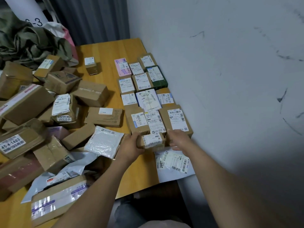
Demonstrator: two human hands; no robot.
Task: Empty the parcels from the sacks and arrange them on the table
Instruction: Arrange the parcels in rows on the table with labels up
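Small parcel [152,141] sat at near edge of sorted rows | left hand [130,148] and right hand [178,139] gripped its ends | unsorted pile [49,112] lay left on table [107,51]

A parcel sorting room is showing itself here: labelled cardboard parcels [49,102] are crowding a wooden table [107,51] against a scuffed white wall [230,63]. A crumpled green sack [28,41] is slumping behind them, beside a numbered white post [29,12].
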